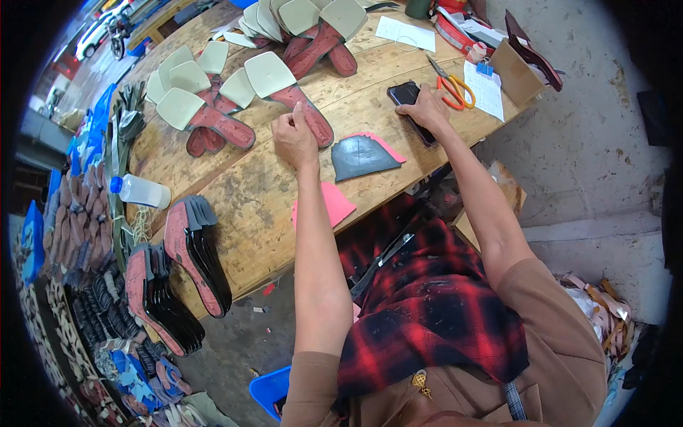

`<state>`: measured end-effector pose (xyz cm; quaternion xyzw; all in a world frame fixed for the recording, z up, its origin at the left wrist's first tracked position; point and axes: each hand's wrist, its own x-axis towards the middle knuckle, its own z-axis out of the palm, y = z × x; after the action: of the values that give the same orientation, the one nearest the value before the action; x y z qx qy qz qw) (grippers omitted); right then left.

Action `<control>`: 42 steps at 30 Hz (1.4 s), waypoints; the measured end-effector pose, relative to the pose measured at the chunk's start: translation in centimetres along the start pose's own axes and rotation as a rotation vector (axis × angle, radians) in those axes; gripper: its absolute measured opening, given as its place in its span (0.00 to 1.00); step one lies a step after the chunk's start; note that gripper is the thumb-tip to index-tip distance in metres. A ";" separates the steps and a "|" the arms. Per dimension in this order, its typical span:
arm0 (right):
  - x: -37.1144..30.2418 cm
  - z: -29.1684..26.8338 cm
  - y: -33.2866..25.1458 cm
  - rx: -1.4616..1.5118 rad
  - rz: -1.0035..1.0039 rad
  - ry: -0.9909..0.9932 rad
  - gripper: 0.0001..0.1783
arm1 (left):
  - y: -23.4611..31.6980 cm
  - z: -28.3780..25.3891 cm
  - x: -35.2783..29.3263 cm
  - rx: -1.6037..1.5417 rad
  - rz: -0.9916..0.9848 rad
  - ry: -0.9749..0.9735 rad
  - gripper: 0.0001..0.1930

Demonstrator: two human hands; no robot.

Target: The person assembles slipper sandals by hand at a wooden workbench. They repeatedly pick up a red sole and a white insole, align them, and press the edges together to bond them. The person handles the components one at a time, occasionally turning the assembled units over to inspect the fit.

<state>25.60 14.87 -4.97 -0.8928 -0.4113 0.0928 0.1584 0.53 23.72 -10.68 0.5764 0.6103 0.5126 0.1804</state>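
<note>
My left hand (295,137) is curled closed over the wooden table, with its thumb uppermost. It is beside a reddish sandal sole (313,122) that has a cream square piece (269,75) at its far end. Whatever its fingers may hold is hidden. Farther right, my right hand (425,112) grips a black phone (405,92) by its sides, the thumb on the left edge. Between my hands lies a dark grey curved piece (364,157) over a pink sheet (388,146). Another pink piece (334,203) shows partly behind my left forearm.
Orange-handled scissors (455,91) and papers (484,89) lie right of the phone. More soles with cream pieces (186,110) cover the far side. A bottle (141,191) and stacked black-edged soles (196,249) line the left edge. A wall (576,142) stands on the right.
</note>
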 end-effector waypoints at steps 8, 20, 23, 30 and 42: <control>0.0 0.1 0.1 0.001 -0.007 0.009 0.49 | 0.3 -0.1 -0.1 -0.011 0.015 0.013 0.26; -0.2 0.0 0.0 -0.003 -0.009 0.023 0.47 | 0.4 -0.1 -0.2 -0.007 0.017 0.013 0.26; -0.3 -0.1 -0.1 0.002 -0.012 0.019 0.47 | 0.5 -0.2 -0.2 0.002 0.011 0.008 0.25; -0.2 0.0 0.0 -0.013 -0.008 0.013 0.47 | 0.3 -0.1 -0.2 0.005 0.011 -0.006 0.25; -0.2 0.1 0.1 -0.005 -0.025 0.022 0.46 | 0.2 0.0 -0.1 0.010 0.026 0.008 0.25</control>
<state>25.45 14.68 -5.07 -0.8890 -0.4208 0.0799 0.1620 0.67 23.63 -10.56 0.5831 0.6060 0.5142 0.1684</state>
